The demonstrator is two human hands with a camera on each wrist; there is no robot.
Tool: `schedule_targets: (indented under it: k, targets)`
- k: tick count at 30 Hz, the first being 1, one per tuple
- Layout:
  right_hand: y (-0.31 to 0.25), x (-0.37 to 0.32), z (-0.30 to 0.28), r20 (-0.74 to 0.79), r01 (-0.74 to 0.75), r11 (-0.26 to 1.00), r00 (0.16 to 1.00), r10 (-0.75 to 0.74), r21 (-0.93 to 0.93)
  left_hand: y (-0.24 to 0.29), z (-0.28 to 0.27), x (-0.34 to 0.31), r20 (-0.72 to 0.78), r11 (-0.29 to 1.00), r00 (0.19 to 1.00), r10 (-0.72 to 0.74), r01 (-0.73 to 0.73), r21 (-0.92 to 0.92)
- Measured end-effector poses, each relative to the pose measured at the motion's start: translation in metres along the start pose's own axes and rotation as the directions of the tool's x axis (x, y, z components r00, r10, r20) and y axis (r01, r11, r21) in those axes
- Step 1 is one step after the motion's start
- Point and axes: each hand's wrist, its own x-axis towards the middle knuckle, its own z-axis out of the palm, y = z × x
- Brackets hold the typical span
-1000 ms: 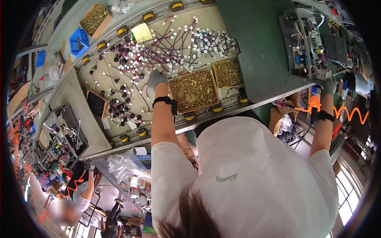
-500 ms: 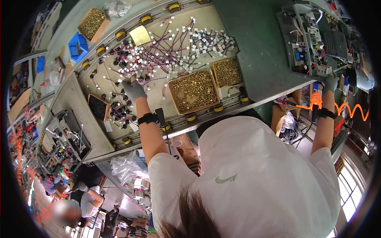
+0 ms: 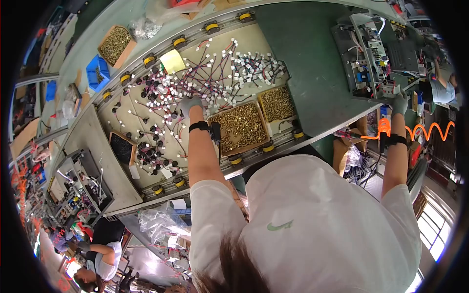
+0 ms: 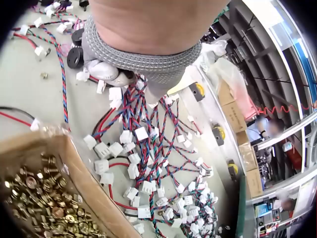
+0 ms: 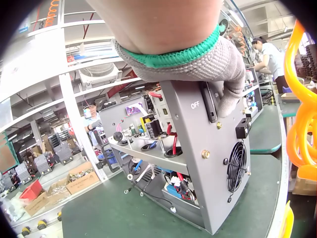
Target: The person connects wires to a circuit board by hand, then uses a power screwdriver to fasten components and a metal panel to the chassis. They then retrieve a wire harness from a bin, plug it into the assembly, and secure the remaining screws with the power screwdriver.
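My left hand point(image 3: 191, 105), in a grey glove, is low among wire harnesses point(image 3: 210, 83) with white connectors. Its fingertips point(image 4: 103, 71) are bent down against the near edge of the pile, beside black round parts point(image 4: 75, 57); I cannot tell whether they pinch a wire. My right hand point(image 3: 400, 103), gloved too, grips the top of a grey metal case point(image 5: 190, 129), the thumb point(image 5: 228, 105) down over its panel by the switch. That case has an open side with boards and wiring, and a round fan grille point(image 5: 237, 166).
Two boxes of brass screws, a larger one point(image 3: 210, 120) and a smaller one point(image 3: 260, 100), stand right of my left hand. A black-filled box point(image 3: 133, 155) lies at left. Yellow rollers point(image 3: 179, 41) line the rails. An orange coiled hose point(image 3: 384, 128) hangs near my right forearm.
My left hand went left toward the black round parts, then came back right to the harness pile. The right hand stays at the metal case.
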Motion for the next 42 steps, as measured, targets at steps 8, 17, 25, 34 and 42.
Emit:
schedule_targets:
  k: [8, 17, 25, 34, 42]
  targets:
    - [0.009, 0.006, -0.004, -0.005, 0.062, 0.982, 0.998, -0.064, -0.180, 0.024, -0.043, -0.052, -0.230, 0.935, 0.906, 0.355, -0.348, 0.069]
    - [-0.009, -0.011, -0.005, 0.021, 0.013, 0.986, 1.000, -0.009, -0.169, 0.109, 0.025, -0.086, 0.376, 0.791, 0.825, 0.422, -0.538, 0.292]
    - [-0.014, -0.034, -0.004, 0.054, 0.008, 0.989, 0.999, 0.000, -0.150, 0.118, 0.056, -0.081, 0.463, 0.745, 0.814, 0.350, -0.542, 0.389]
    - [-0.075, -0.145, 0.002, 0.146, 0.142, 0.894, 0.985, -0.087, -0.424, 0.051, -0.006, -0.067, 0.704, 0.973, 0.701, 0.113, 0.066, -0.221]
    - [-0.087, -0.215, 0.008, 0.277, 0.332, 0.807, 0.936, -0.217, -0.489, -0.015, -0.089, -0.065, 0.720, 0.653, 0.574, 0.389, 0.380, -0.655]
